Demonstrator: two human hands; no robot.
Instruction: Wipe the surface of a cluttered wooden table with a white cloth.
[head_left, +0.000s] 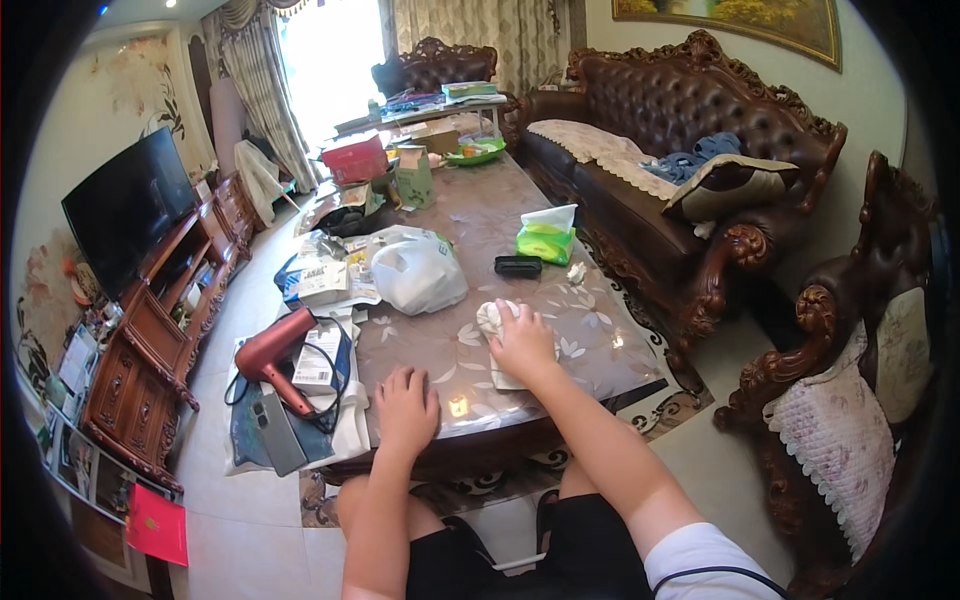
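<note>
My right hand (523, 346) presses a bunched white cloth (490, 318) against the patterned, clear-covered top of the coffee table (465, 191). Part of the cloth is hidden under my palm and fingers. Flat on the near edge lies my left hand (406, 411), fingers slightly apart and holding nothing. To its left, a red hair dryer (271, 352) with a black cord rests over a white-and-blue box (319, 367), and a grey smartphone (277, 436) lies below them. Beyond my hands sit a tied white plastic bag (420, 277), a dark oblong case (517, 266) and a crumpled tissue (576, 273).
A green tissue pack (546, 241) stands near the right edge. Farther back are a red box (354, 158), a green carton (415, 180) and a green tray (480, 153). A carved leather sofa (675, 97) flanks the right side; a TV cabinet (142, 375) stands left.
</note>
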